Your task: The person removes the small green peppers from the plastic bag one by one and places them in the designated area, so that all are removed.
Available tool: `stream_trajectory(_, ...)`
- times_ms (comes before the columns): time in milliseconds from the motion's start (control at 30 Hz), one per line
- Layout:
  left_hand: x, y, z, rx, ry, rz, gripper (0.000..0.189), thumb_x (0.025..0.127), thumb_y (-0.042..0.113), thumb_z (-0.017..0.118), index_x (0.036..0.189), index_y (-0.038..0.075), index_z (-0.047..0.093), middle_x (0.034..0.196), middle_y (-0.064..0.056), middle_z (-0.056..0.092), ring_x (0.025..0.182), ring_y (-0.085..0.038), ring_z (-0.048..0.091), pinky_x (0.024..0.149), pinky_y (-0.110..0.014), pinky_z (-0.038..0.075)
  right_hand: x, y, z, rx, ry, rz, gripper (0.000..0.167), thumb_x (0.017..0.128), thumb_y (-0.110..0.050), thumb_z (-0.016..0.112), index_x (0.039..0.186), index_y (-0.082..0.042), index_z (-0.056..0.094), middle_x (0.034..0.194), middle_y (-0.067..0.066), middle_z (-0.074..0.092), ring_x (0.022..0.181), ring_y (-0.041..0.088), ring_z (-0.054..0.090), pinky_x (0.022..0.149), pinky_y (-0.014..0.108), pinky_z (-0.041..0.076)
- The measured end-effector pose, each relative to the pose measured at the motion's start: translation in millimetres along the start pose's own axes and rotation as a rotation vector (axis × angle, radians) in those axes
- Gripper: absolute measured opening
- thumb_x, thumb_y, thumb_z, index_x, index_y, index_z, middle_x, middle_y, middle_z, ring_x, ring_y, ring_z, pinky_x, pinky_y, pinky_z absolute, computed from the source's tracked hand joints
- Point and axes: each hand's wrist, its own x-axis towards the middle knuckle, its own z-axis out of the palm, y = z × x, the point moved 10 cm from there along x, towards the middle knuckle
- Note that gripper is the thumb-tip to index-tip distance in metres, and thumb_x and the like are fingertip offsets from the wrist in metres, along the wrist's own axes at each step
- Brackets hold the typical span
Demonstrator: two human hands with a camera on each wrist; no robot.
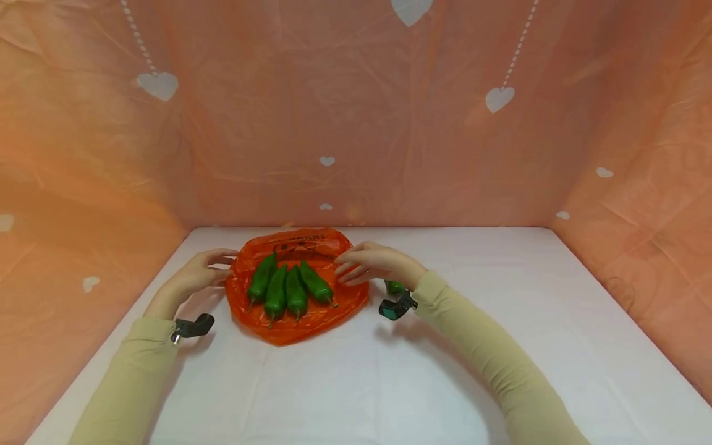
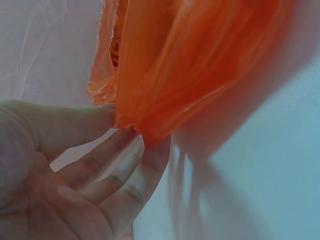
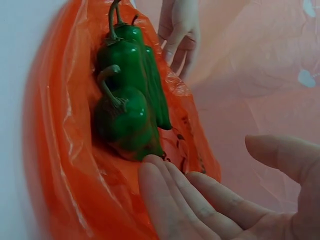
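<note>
Several green peppers [image 1: 296, 290] lie side by side on a spread orange plastic bag [image 1: 267, 330]. My left hand [image 1: 201, 272] is at the bag's left edge, its fingers loosely bent. The left wrist view shows the thumb and fingertips partly hidden behind the bag's crumpled edge [image 2: 130, 107]. Over the bag's right side reaches my right hand [image 1: 375, 261], fingers extended and holding nothing. In the right wrist view, its fingertips [image 3: 154, 172] overlap the bag just below the nearest pepper [image 3: 125, 120], with the thumb spread apart.
Another green pepper [image 1: 395, 287] shows partly behind my right wrist, to the right of the bag. A white-covered table [image 1: 311, 395] is enclosed by orange cloth walls [image 1: 356, 111] with white hearts. Each wrist wears a dark camera [image 1: 194, 326].
</note>
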Motion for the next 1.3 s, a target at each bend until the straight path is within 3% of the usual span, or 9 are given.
stream_trajectory(267,1.1,4.3,2.1,-0.030,-0.009,0.056,0.049,0.093,-0.002,0.055,0.136,-0.015,0.037,0.127,-0.039,0.045,0.095,-0.030,0.065,0.079,-0.035,0.056,7.5,5.7,5.8,-0.039,-0.017,0.024,0.042,0.101,-0.019,0.048,0.131,0.011,0.050,0.119,0.028,0.060,0.105,0.036,0.062,0.087,0.040,0.053)
stream_trajectory(600,1.2,4.3,0.0,0.000,-0.006,0.040,0.048,0.094,-0.001,0.054,0.137,-0.013,0.038,0.128,-0.038,0.045,0.098,-0.035,0.064,0.080,-0.034,0.056,17.7,10.9,12.5,-0.090,-0.006,0.064,0.040,0.098,-0.019,0.054,0.125,0.010,0.056,0.113,0.025,0.063,0.098,0.033,0.065,0.086,0.041,0.053)
stream_trajectory(867,1.5,2.2,1.4,0.009,-0.010,-0.018,0.052,0.095,0.005,0.055,0.141,-0.009,0.035,0.134,-0.035,0.042,0.110,-0.045,0.055,0.081,-0.040,0.055,24.0,14.4,13.9,-0.121,0.004,0.087,0.036,0.097,-0.020,0.057,0.118,0.008,0.061,0.107,0.021,0.065,0.095,0.032,0.066,0.083,0.040,0.055)
stream_trajectory(1067,0.4,2.8,0.2,0.011,-0.009,0.008,0.050,0.094,0.001,0.055,0.139,-0.011,0.037,0.131,-0.037,0.043,0.105,-0.041,0.059,0.080,-0.036,0.056,27.9,16.5,16.1,-0.145,0.013,0.093,0.032,0.096,-0.018,0.059,0.116,0.006,0.064,0.103,0.018,0.067,0.091,0.028,0.067,0.081,0.039,0.055)
stream_trajectory(1300,-2.0,-1.2,-1.6,0.029,-0.004,-0.015,0.048,0.094,0.003,0.054,0.139,-0.007,0.040,0.133,-0.033,0.043,0.101,-0.034,0.061,0.082,-0.038,0.055,30.3,15.2,21.4,-0.151,0.038,0.091,0.027,0.092,-0.016,0.065,0.109,0.005,0.068,0.098,0.016,0.065,0.082,0.027,0.067,0.073,0.040,0.058)
